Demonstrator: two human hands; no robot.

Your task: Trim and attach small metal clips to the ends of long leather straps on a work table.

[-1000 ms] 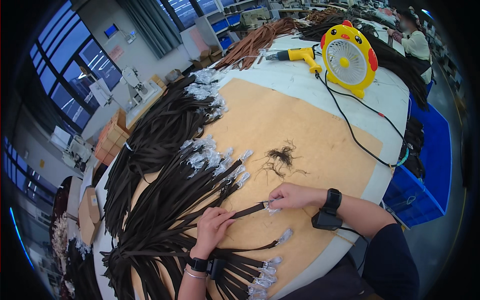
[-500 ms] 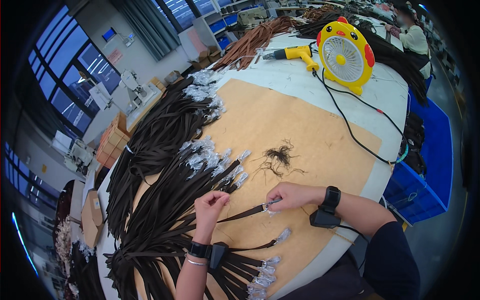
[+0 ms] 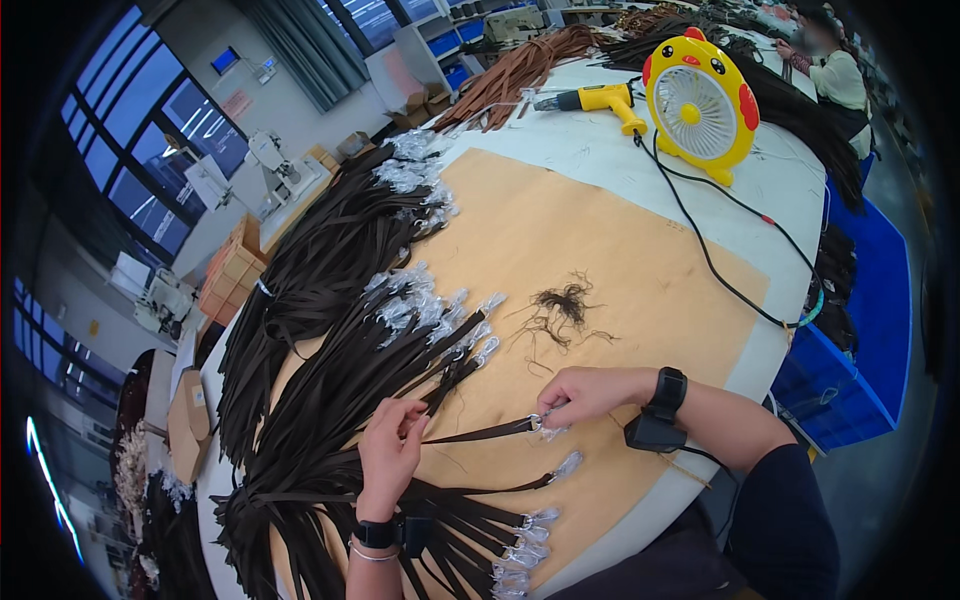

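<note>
Our right hand point(image 3: 585, 394) pinches a dark strap point(image 3: 485, 433) at its clip end point(image 3: 538, 424); we cannot tell the grip of our left hand point(image 3: 391, 448).

I have the right hand point(image 3: 580, 394) pinching a dark strap point(image 3: 485, 433) at its clasp end point(image 3: 535, 424), and the strap runs left from this grip toward my loosely curled left hand point(image 3: 388, 450); I cannot tell whether that holds anything. Left of the grip, bundled dark straps point(image 3: 325, 395) with clear-wrapped ends point(image 3: 408, 310) spread across brown paper point(image 3: 660, 290); beyond the grip lies a tangle of dark threads point(image 3: 566, 305), and farther off a yellow heat gun point(image 3: 608, 98) and chick-shaped fan point(image 3: 692, 112).
</note>
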